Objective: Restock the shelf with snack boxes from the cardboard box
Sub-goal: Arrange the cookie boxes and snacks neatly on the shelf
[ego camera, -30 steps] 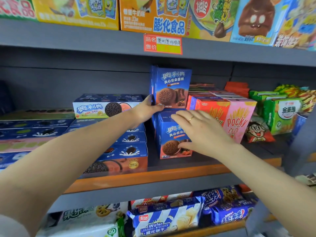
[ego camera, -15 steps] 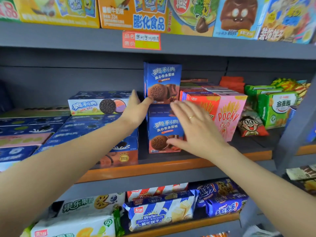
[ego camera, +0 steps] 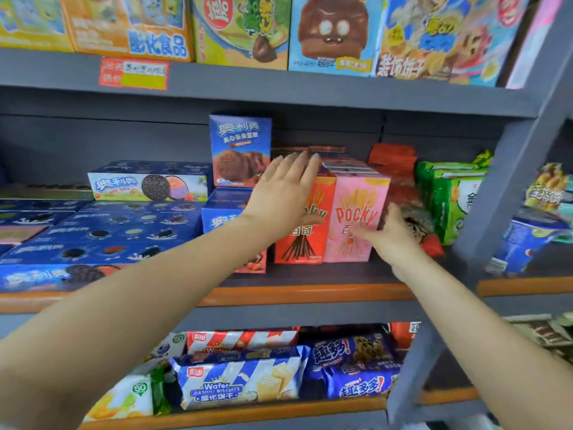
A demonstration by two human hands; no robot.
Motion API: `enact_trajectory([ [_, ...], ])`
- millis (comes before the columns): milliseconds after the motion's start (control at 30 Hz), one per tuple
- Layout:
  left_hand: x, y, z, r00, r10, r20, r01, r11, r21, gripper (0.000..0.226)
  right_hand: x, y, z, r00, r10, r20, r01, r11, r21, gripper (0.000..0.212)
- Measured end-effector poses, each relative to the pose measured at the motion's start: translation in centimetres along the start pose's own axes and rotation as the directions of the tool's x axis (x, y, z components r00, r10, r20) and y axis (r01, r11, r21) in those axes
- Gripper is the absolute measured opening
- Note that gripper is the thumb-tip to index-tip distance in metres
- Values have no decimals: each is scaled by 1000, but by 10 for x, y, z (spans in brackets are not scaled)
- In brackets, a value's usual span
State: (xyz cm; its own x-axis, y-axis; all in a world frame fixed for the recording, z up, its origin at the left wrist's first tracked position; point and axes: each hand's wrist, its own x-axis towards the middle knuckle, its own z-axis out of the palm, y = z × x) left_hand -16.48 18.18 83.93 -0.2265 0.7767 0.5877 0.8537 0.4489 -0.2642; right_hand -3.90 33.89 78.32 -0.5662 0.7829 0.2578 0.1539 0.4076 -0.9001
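The blue boxes (ego camera: 240, 150) stood stacked mid-shelf, released. Both hands had shifted right from them: the left hand (ego camera: 285, 193), flat and holding nothing, lay on the red Pocky (ego camera: 305, 237); the right hand (ego camera: 390, 234), loose, touched the pink Pocky (ego camera: 353, 218). That stack seemed finished.

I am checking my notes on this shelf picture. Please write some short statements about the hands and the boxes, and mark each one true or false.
1. The left hand lies with straight fingers over the red Pocky box. True.
2. The right hand is by the pink Pocky box. True.
3. The pink Pocky box lies flat on its side. False: it stands upright beside the red one.
4. One blue cookie box stands on top of another blue box. True.
5. The wafer packet is on the top shelf. False: it is on the shelf below the hands.
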Motion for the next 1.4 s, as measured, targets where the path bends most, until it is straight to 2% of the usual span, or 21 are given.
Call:
enact_trajectory([
  [67,3,2,-1,1000,-21,2,21,998,52,94,2,5,1,999,-31,16,32,998,-56,51],
  [167,3,-3,-5,998,-34,48,32,999,41,87,2,7,4,991,-100,84,113,980,-166,51],
  [333,3,-6,-10,994,-64,88,63,998,20,76,5,5,8,979,-172,108,195,946,-260,46],
  [467,3,-2,-10,991,-89,102,86,996,31,76,10,7,6,974,-172,149,203,953,-224,52],
  [567,4,-1,-12,991,-95,96,91,995,50,74,14,2,2,973,-170,160,187,977,-99,78],
  [633,5,1,-12,991,-100,94,94,994,64,73,15,-1,2,968,-193,159,212,970,-117,87],
  [767,9,3,-13,988,-104,110,93,991,101,69,17,4,6,966,-238,105,257,937,-238,79],
  [900,12,4,-13,987,-110,117,98,990,99,68,18,5,6,967,-235,101,253,939,-234,70],
  [1067,8,5,-12,989,-101,106,90,990,109,77,17,1,-3,961,-202,190,238,953,-189,65],
  [1133,5,6,-12,991,-94,99,82,990,116,80,17,-2,-9,953,-180,243,218,966,-138,69],
  [1200,2,6,-12,992,-88,92,77,989,123,77,15,-7,-15,959,-176,222,201,974,-99,82],
  [1267,-2,5,-17,993,-98,68,91,990,105,72,9,-12,-22,964,-225,142,242,962,-124,93],
  [1333,-8,5,-27,993,-106,42,103,992,77,67,-4,-18,-30,942,-329,67,336,921,-197,93],
  [1400,-19,7,-41,996,-91,10,90,994,55,59,-24,-26,-37,888,-458,35,445,838,-315,84],
])
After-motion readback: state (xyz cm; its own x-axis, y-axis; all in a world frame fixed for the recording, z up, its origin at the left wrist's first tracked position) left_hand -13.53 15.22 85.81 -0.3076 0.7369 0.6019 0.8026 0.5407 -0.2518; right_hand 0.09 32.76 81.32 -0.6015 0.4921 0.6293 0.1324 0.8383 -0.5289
